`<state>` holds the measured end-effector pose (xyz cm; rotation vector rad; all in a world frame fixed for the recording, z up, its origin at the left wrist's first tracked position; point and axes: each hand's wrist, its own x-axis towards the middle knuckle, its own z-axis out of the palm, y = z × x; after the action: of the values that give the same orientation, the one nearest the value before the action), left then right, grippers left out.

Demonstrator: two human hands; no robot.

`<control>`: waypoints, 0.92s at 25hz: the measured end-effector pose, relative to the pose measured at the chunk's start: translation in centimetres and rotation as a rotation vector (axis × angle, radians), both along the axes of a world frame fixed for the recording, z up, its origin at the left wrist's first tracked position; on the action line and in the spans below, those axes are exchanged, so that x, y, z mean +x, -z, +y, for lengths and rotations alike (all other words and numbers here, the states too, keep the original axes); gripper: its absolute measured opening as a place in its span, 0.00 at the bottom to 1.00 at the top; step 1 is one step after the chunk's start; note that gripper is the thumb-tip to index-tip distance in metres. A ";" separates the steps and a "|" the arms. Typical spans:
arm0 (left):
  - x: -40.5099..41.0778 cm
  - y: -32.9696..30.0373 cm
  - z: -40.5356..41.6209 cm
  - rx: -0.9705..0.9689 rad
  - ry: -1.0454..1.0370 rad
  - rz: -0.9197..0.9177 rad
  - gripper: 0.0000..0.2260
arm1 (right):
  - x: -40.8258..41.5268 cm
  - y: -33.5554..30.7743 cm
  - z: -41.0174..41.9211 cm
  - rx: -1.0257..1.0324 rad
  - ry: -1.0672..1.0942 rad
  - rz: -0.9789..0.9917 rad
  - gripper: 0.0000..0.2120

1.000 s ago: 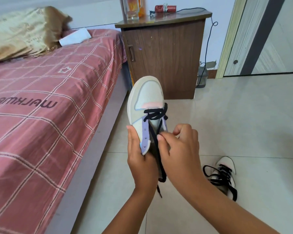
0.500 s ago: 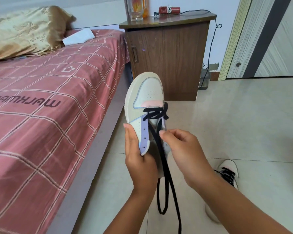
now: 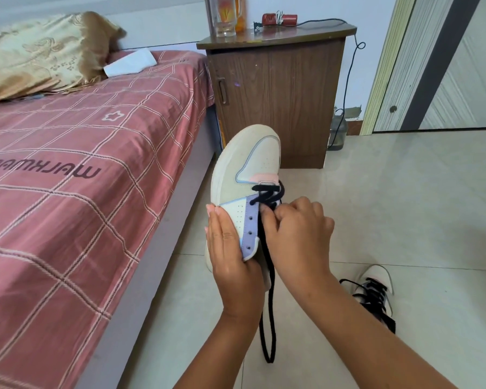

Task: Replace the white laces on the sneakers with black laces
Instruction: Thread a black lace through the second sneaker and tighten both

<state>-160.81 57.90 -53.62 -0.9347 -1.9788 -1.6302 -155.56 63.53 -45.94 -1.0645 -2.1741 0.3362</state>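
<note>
A cream, pink and lilac sneaker [image 3: 250, 169] is held up toe-away in front of me. My left hand [image 3: 232, 259] grips its heel and left side. A black lace [image 3: 267, 304] crosses the lowest eyelets and hangs in a long loop below the shoe. My right hand [image 3: 295, 231] has its fingers curled at the lilac eyelet strip, pinching the lace there. The second sneaker [image 3: 376, 293], laced in black, lies on the floor at the lower right, partly behind my right forearm.
A bed with a pink checked sheet [image 3: 82, 178] fills the left, with a gold pillow [image 3: 40, 51] at its head. A brown bedside cabinet [image 3: 275, 102] stands behind the sneaker, with a glass mug [image 3: 225, 15] on top. Pale tiled floor [image 3: 404, 206] lies to the right.
My right hand moved back up from pulling the lace and now curls at the eyelets. The lace loop below the shoe hangs shorter. The view shifted slightly.
</note>
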 end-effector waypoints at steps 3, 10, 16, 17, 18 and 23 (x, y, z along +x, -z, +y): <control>-0.1 -0.2 0.2 -0.014 -0.028 0.031 0.25 | -0.2 -1.1 0.0 0.117 0.029 -0.217 0.14; 0.0 -0.1 0.5 -0.046 -0.075 -0.010 0.24 | -0.3 -1.5 0.7 -0.118 -0.121 -0.292 0.11; -0.5 -1.1 -1.3 -0.014 0.026 -0.343 0.37 | 2.9 -3.2 -1.3 -0.404 -0.358 -0.254 0.19; -0.5 -1.7 -1.4 -0.008 0.015 -0.384 0.37 | 3.7 -3.3 -2.1 -0.406 -0.413 -0.287 0.19; -0.6 -2.3 -1.5 -0.005 -0.002 -0.437 0.36 | 4.4 -3.3 -3.0 -0.396 -0.476 -0.345 0.18; -0.8 -4.8 -2.0 0.010 -0.020 -0.644 0.32 | 6.2 1.5 -6.5 -0.433 -0.663 -0.697 0.16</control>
<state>-161.58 55.91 -48.82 -0.3990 -2.3547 -2.1111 -149.36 57.00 -47.40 -0.6856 -3.1714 0.8666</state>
